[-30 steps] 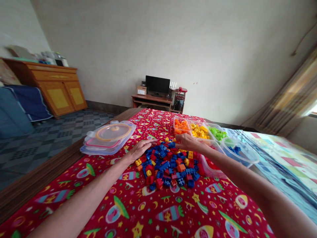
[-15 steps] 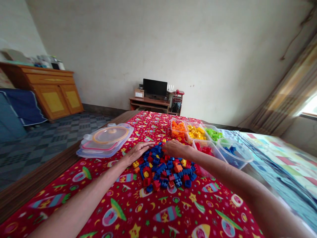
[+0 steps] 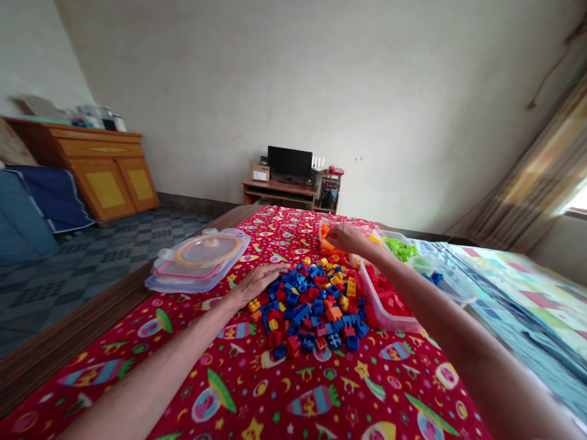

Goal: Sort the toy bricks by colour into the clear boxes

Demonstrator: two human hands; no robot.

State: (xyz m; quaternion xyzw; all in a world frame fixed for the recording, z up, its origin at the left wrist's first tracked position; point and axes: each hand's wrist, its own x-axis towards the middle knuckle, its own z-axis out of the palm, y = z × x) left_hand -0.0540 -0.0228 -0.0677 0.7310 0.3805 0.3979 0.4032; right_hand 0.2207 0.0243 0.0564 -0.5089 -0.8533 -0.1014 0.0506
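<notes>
Left hand (image 3: pixel 257 283), fingers outstretched, lay beside the toy-brick pile (image 3: pixel 314 305); right hand (image 3: pixel 346 236), hold unclear, was far-right at orange bricks (image 3: pixel 328 247).

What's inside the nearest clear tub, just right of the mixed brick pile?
Red bricks show inside the tub. The right forearm passes in front of its far right part, so whatever sits behind the arm cannot be seen.
</notes>
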